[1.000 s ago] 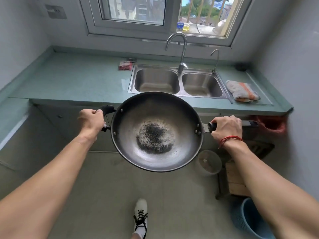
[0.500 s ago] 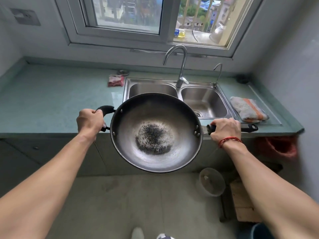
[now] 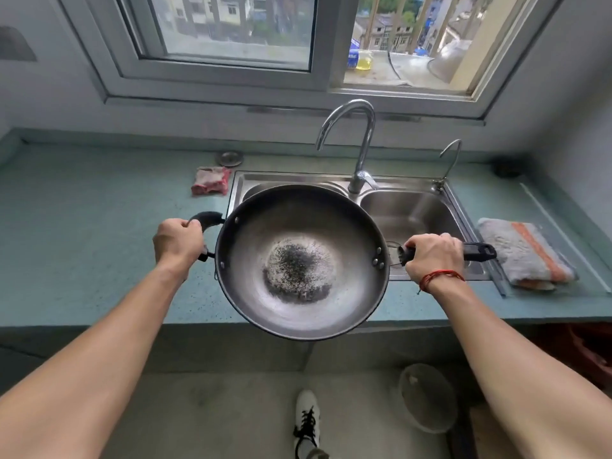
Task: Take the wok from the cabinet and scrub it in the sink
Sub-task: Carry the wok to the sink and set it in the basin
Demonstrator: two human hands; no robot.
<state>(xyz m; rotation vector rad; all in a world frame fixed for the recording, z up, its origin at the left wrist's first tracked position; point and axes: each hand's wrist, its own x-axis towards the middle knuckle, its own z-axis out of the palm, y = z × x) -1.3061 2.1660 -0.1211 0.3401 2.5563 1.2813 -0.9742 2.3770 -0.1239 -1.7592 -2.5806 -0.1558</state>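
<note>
I hold a dark steel wok (image 3: 344, 303) level in the air, with a patch of burnt black residue in its middle. My left hand (image 3: 177, 241) grips the small black loop handle on its left. My right hand (image 3: 433, 256), with a red string at the wrist, grips the long black handle on its right. The wok hangs over the counter's front edge and covers most of the left basin of the double steel sink (image 3: 414, 213). The right basin shows beside it, bare. A tall curved faucet (image 3: 359, 144) rises behind the sink.
A pink rag (image 3: 211, 180) lies on the green counter (image 3: 82, 233) left of the sink. A folded grey and orange cloth (image 3: 523, 253) lies to the right. A small second tap (image 3: 448, 160) stands behind the right basin. On the floor are a pale bucket (image 3: 427, 397) and my shoe (image 3: 306, 422).
I have stepped closer to the counter. The wok, held in both hands throughout, has moved forward from in front of the cabinets to above the counter edge and the left basin.
</note>
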